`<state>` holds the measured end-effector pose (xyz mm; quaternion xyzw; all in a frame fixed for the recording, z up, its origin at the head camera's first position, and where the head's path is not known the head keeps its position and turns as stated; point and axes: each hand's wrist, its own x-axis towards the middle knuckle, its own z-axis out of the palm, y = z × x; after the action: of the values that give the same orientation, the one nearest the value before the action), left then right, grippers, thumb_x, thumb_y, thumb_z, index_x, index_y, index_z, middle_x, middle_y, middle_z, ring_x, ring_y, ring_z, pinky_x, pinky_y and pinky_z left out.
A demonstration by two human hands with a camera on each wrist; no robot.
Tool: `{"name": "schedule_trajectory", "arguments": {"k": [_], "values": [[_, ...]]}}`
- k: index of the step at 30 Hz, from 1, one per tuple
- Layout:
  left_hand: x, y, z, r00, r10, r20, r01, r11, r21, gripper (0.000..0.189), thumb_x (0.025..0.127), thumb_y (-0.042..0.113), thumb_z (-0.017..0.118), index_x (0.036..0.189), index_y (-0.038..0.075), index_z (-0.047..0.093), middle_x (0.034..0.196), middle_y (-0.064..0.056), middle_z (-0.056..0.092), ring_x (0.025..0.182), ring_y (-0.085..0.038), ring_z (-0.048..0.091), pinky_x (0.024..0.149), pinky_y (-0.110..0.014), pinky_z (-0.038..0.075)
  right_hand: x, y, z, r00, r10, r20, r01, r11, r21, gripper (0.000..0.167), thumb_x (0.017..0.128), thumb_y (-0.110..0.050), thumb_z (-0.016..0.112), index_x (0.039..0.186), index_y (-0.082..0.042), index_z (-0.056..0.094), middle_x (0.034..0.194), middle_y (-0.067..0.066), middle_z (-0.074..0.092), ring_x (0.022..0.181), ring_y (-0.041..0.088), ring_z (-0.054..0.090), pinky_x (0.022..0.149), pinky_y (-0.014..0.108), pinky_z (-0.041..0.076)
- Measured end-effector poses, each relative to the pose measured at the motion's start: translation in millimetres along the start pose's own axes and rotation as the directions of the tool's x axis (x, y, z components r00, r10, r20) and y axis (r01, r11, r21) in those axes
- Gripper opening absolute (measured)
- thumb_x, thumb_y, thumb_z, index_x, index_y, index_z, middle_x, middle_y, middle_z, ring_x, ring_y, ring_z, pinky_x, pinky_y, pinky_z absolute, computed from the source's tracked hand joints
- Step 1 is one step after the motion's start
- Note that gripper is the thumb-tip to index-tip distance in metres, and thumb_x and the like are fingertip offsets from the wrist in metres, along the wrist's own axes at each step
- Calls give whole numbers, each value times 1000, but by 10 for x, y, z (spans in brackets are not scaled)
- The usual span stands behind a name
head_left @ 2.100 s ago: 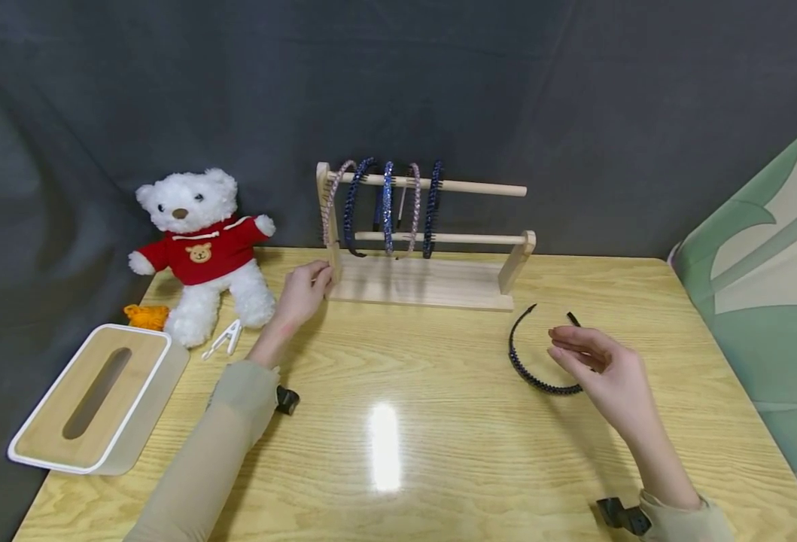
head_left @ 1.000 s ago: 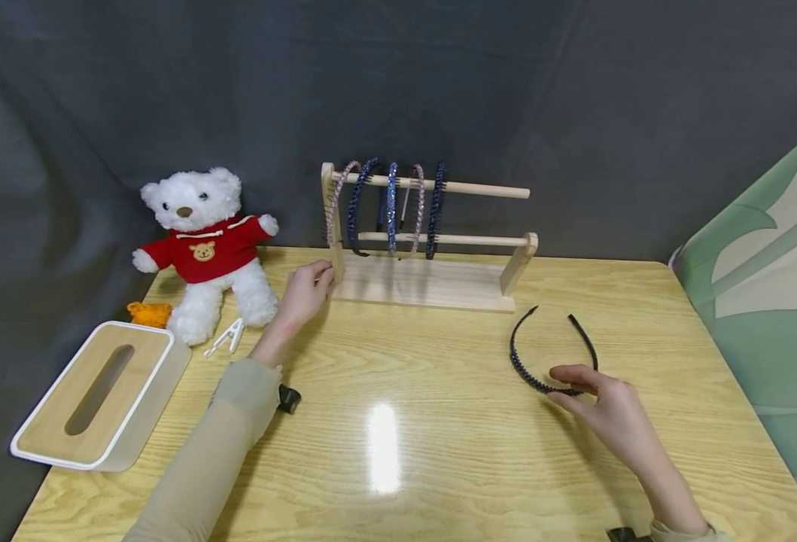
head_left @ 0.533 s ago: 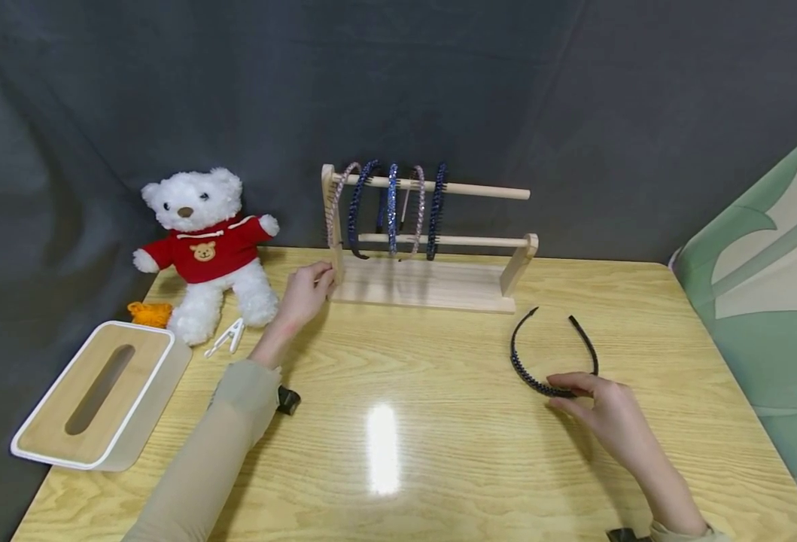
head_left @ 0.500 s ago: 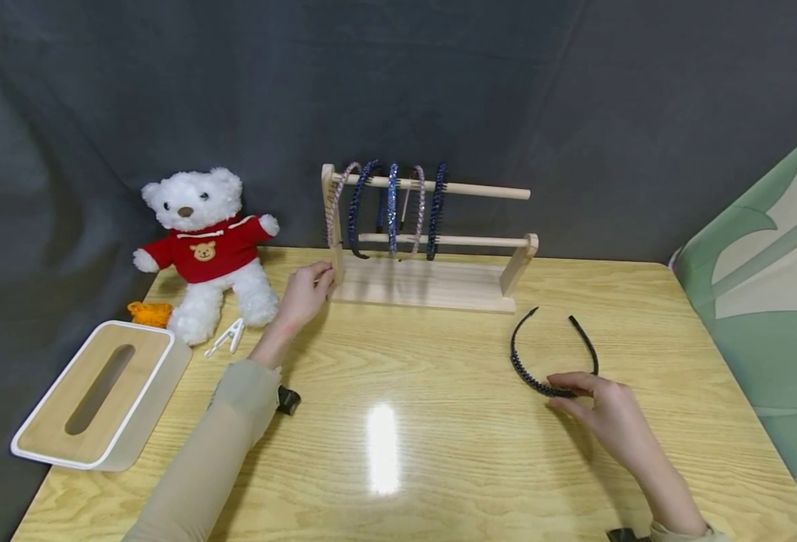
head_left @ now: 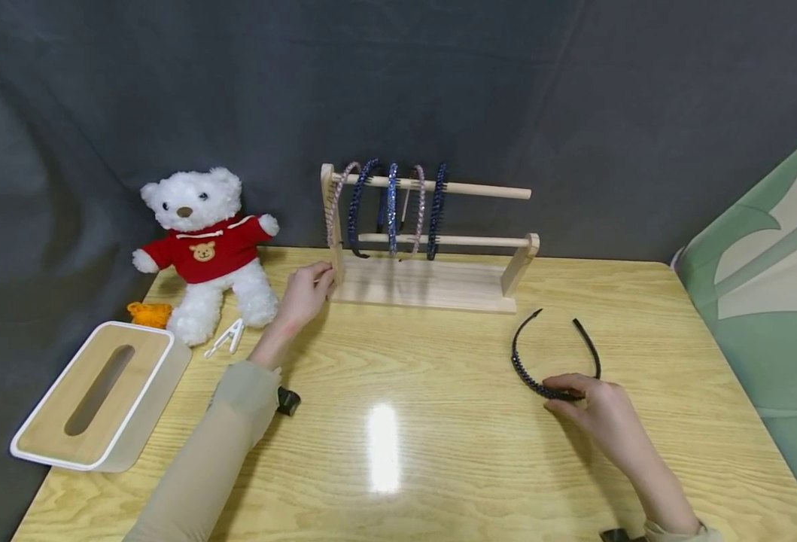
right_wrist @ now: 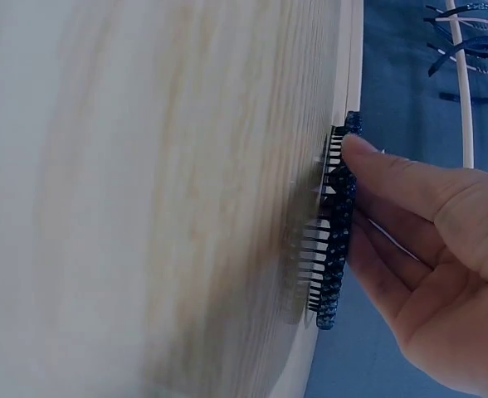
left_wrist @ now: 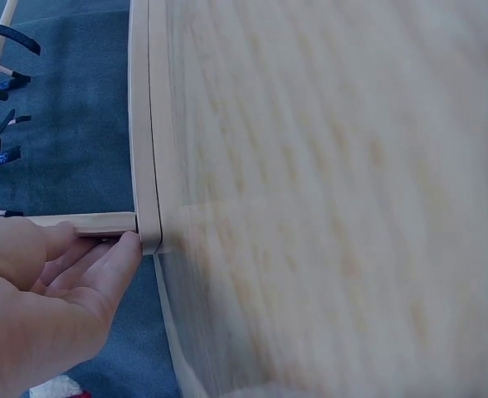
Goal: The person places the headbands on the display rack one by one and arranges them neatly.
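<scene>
A wooden headband rack (head_left: 432, 287) stands at the back of the table, with several pink and blue headbands (head_left: 392, 211) hung over its upper rod. My left hand (head_left: 305, 292) holds the foot of the rack's left upright; in the left wrist view thumb and fingers lie around that post (left_wrist: 103, 224). Front right, my right hand (head_left: 604, 412) pinches a dark beaded headband (head_left: 524, 374) at the middle of its curve, its two ends pointing away from me. The right wrist view has this headband (right_wrist: 337, 224) low at the tabletop, teeth toward the wood, between thumb and fingers.
A white teddy bear in a red sweater (head_left: 211, 256) sits left of the rack. Near it lie a white clip (head_left: 233, 335) and an orange knitted item (head_left: 149, 315). A tissue box (head_left: 137, 406) with a wooden lid stands at the left edge. Dark cloth (head_left: 608, 150) hangs behind.
My right hand came down and toward me onto the headband and now pinches it; the headband has shifted very slightly. The left hand stays at the rack's upright.
</scene>
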<state>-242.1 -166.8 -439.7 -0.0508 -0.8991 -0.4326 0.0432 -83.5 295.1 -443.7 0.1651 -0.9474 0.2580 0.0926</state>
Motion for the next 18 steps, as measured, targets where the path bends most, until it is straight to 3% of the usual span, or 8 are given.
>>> {"name": "schedule_trajectory", "arguments": {"k": [6,18], "values": [[2,-10,-6,1000,10,-4,-10,1000,7,29,116,14,49,115,-3,73,94,-16,72,87,-25,63,80,-38,49,5,9,21,999,-14,-32,13,1000,-13,32,71,6,95,97,-7,82,95,5,80,79,25,76,67,35,60],[-9,-2,-6,1000,19,-3,-19,1000,7,28,115,12,49,115,-4,72,93,-17,71,86,-26,63,76,-37,48,-9,3,43,997,-26,-68,22,998,-52,29,73,5,94,95,-9,83,92,3,79,82,29,76,67,39,60]]}}
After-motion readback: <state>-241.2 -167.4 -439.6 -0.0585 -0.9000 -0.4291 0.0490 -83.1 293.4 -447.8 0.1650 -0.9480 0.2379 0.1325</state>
